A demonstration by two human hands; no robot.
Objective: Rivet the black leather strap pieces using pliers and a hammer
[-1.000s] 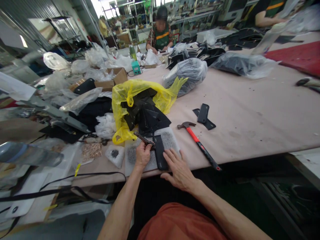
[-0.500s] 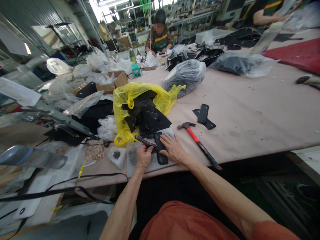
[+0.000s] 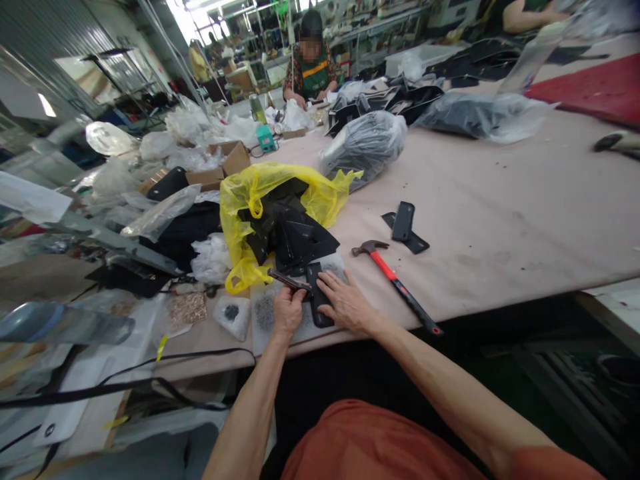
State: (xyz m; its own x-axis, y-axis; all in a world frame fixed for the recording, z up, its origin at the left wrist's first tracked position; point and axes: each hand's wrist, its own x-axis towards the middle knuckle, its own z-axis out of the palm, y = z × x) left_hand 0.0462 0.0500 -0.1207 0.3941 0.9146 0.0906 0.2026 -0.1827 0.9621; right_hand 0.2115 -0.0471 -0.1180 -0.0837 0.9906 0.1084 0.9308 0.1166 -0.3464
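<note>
My left hand [image 3: 289, 312] is closed around a slim dark metal tool [image 3: 286, 278], its exact kind unclear. One end of the tool meets the left edge of a black rectangular piece [image 3: 319, 303]. My right hand [image 3: 347, 301] lies over that piece with fingers spread, pressing it onto a pale, speckled slab [image 3: 263, 320]. Just behind, a yellow plastic bag [image 3: 235, 200] gapes around several black cut pieces [image 3: 303, 237]. To the right of my right hand rests a claw hammer [image 3: 395, 283] with a red and black handle.
Two black pieces [image 3: 404, 223] lie crossed beyond the hammer. At left are a white block with a dark hollow [image 3: 233, 313], small copper-coloured parts [image 3: 187, 309] and a clear bottle [image 3: 65, 323]. Filled plastic bags [image 3: 367, 143] stand farther back. A co-worker [image 3: 313, 67] sits across the table.
The whole view has shifted slightly. Both hands, the tool and the black piece keep nearly the same places relative to each other.
</note>
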